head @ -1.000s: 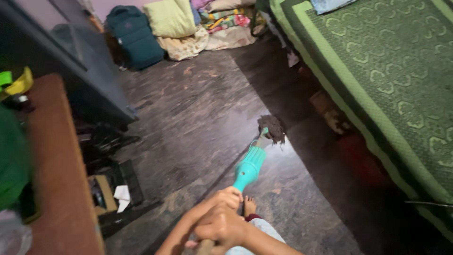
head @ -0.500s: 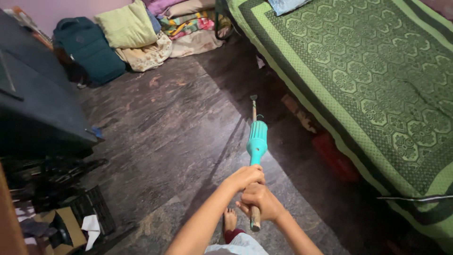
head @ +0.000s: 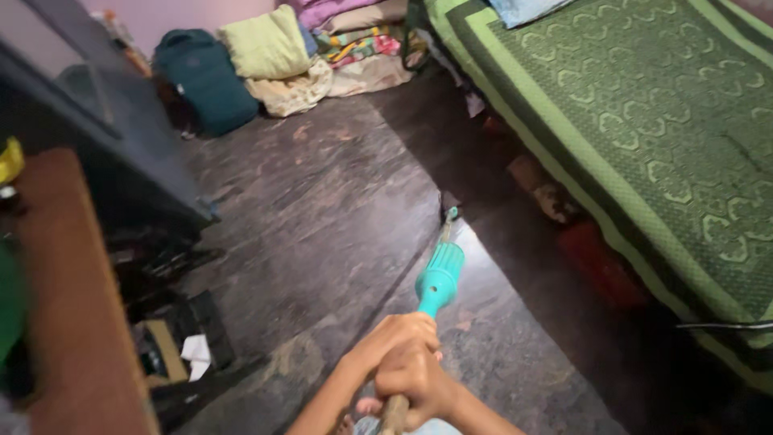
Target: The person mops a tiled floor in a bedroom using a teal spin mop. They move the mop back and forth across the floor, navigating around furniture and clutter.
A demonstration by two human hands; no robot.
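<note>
Both my hands grip the wooden pole of a mop [head: 439, 278] with a teal plastic collar, low in the middle of the view. My left hand [head: 385, 342] sits higher on the pole, just under the teal collar. My right hand [head: 417, 380] wraps the pole right below it. The mop's dark head rests on the floor [head: 322, 201] beside the bed [head: 644, 121], mostly lost in the shadow at the bed's edge.
A green patterned bed fills the right side, with items stored under it [head: 604, 262]. A dark cabinet [head: 88, 137] and a brown table [head: 72, 322] stand on the left. A teal bag [head: 205, 84] and pillows [head: 270, 48] lie at the far wall.
The view has swung left and back. The mop head has slid along the floor toward the bed's edge, and both hands have stayed on the pole.
</note>
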